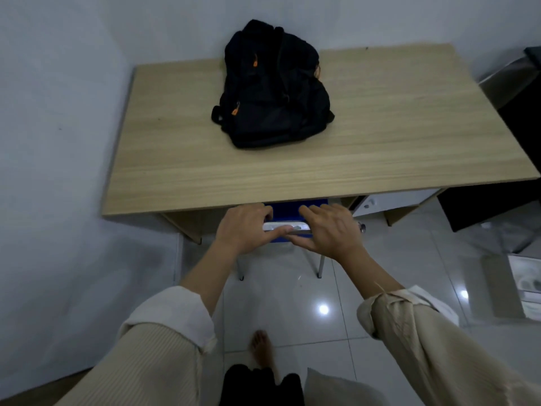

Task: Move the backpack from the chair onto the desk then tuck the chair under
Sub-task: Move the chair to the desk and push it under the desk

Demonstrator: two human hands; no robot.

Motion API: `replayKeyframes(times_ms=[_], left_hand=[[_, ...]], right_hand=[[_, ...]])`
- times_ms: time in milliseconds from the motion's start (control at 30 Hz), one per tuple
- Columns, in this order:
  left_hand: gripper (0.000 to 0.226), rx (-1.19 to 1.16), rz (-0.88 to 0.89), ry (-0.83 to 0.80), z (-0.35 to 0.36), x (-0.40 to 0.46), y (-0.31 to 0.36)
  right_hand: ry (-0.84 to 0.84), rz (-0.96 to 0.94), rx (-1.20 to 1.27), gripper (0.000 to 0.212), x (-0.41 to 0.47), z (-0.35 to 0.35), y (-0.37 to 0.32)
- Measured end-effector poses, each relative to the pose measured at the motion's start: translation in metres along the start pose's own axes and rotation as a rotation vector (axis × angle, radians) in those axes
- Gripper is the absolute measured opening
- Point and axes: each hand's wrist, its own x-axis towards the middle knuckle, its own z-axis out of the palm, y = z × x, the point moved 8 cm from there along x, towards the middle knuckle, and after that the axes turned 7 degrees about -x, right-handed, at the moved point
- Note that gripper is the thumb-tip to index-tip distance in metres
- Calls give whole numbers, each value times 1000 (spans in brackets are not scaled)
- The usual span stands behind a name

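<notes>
A black backpack (272, 89) with orange zip pulls lies on the light wooden desk (380, 136), toward its back middle, leaning against the wall. The blue chair (285, 209) with a metal frame stands mostly under the desk's front edge; only its backrest top and two rear legs show. My left hand (243, 227) and my right hand (330, 230) both rest on the top rail of the chair's backrest, fingers curled over it and thumbs along the near side.
White walls close in at the left and behind the desk. A white drawer unit (389, 202) sits under the desk's right side. Dark furniture (515, 92) stands at the right. My bare foot (262, 350) is on the glossy tiled floor.
</notes>
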Motion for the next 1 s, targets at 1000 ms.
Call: replayKeyframes(times_ms=[1000], left_hand=[[64,-151,-21,-233,15,52,-6]], right_hand=[[-14,7,-18,67,26,20,37]])
